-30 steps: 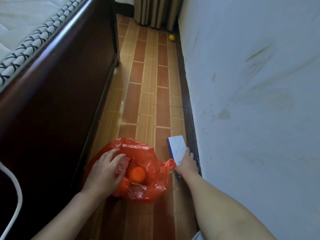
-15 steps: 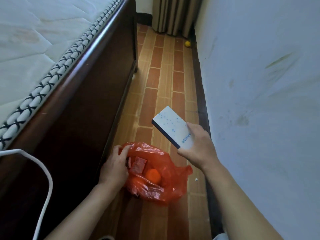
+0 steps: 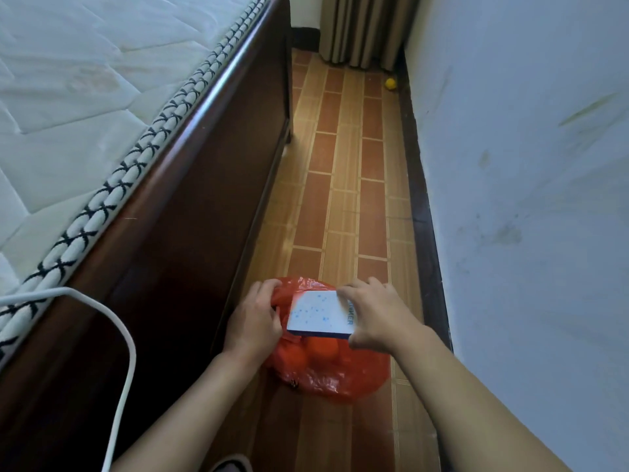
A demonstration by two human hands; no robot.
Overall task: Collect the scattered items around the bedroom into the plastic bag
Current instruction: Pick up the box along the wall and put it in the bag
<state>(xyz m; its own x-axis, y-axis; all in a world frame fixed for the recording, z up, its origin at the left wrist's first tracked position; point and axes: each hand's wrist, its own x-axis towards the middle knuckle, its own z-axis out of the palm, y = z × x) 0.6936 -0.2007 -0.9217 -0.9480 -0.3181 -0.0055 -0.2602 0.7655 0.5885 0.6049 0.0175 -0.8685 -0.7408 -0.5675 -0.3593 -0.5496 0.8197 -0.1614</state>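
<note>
Gripping the white blue-speckled box (image 3: 318,313) by its right end, the right hand (image 3: 376,316) holds it flat over the mouth of the red plastic bag (image 3: 326,373) at lower centre of the frame, while the left hand (image 3: 253,320) pinches the bag's left rim; orange round items (image 3: 321,347) show inside, a small yellow ball (image 3: 390,83) lies on the floor (image 3: 340,185) far up by the curtain (image 3: 360,28)

The plastic bag (image 3: 326,373) sits on the floor (image 3: 343,206) in the aisle between the bed frame (image 3: 190,212) on the left and the wall (image 3: 527,199) on the right. The box (image 3: 318,313) lies flat over the bag's mouth, between the left hand (image 3: 253,321) and the right hand (image 3: 377,316). Far ahead, a small ball (image 3: 390,83) lies by the wall, just before the curtain (image 3: 364,28); a cable (image 3: 112,321) hangs down the bed frame at left.
</note>
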